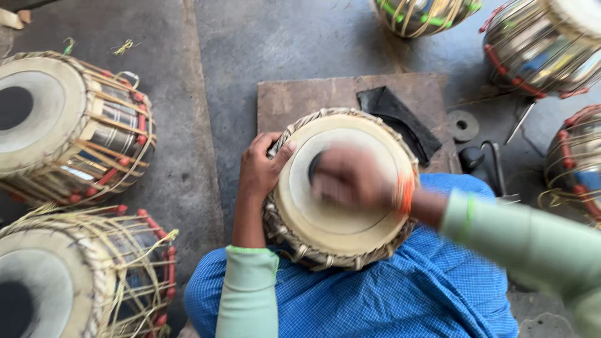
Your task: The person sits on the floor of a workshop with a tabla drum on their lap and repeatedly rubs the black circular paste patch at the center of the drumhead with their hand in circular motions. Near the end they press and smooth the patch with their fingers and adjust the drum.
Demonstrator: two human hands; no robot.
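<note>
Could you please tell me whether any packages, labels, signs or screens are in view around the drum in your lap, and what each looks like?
None show in this view. Only the drum under the left hand and blurred right hand, other drums on the concrete floor, a wooden board and a black scrap.

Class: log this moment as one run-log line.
left hand: grips drum rim | right hand: blurred, on drumhead centre | drum: on blue lap | nearby: other drums, wooden board

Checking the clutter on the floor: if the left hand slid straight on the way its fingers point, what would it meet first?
The left hand grips the drum's rim, fingers pointing up-right. Straight on, probably the wooden board; depth is unclear.
</note>
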